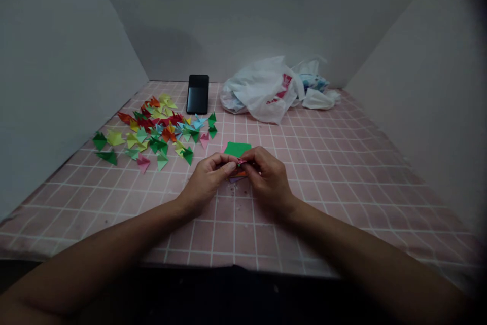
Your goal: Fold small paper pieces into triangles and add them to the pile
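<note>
Between the fingertips of both hands is a small folded pink paper (241, 161), mostly hidden by the fingers. My left hand (210, 177) pinches it from the left, thumb against forefinger. From the right, my right hand (269, 175) grips it with thumb and bent fingers. Just beneath and behind the hands lies a stack of coloured paper squares (238, 149), green on top, with orange and purple edges showing at the front. Off to the left, many small folded paper shapes (158, 144) in green, yellow, red, blue and pink are spread over the cloth.
A black phone (198, 94) leans upright near the back wall. Right of it sits a crumpled white plastic bag (262, 89), with a smaller bundle (315, 84) beside it. Pink checked cloth (342, 178) covers the table, and pale walls enclose three sides.
</note>
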`<state>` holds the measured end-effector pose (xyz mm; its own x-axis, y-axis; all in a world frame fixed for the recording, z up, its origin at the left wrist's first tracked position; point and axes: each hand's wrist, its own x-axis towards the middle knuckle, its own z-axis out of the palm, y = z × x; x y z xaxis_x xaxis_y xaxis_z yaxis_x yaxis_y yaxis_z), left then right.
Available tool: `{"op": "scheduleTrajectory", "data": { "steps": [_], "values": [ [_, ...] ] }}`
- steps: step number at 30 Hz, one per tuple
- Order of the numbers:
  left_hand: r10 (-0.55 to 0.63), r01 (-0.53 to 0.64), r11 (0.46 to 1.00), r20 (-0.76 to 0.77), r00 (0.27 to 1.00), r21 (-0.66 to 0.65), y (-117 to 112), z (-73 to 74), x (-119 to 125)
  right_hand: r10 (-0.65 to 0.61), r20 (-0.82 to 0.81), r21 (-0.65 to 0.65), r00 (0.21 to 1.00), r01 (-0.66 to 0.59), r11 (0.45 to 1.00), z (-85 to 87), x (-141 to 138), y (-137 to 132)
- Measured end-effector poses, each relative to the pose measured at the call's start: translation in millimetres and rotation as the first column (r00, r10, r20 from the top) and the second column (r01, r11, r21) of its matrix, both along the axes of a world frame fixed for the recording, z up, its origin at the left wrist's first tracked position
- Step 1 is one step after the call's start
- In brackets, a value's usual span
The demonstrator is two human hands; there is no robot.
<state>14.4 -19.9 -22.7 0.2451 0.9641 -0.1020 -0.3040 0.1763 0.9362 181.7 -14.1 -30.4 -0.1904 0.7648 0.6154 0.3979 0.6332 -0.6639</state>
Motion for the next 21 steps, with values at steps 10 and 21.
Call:
{"op": "scheduleTrajectory", "data": {
  "steps": [10,21],
  "values": [
    [0.010,-0.009,0.999,0.014,1.000,-0.052,2.1,-0.8,-0.1,0.047,0.028,0.022,0.998,-0.048,0.999,0.0,-0.3,-0.5],
    [0.009,-0.006,0.998,0.046,0.999,-0.067,2.5,-2.6,0.6,0.040,0.097,0.037,0.995,-0.044,0.998,0.8,0.6,-1.4]
  ]
}}
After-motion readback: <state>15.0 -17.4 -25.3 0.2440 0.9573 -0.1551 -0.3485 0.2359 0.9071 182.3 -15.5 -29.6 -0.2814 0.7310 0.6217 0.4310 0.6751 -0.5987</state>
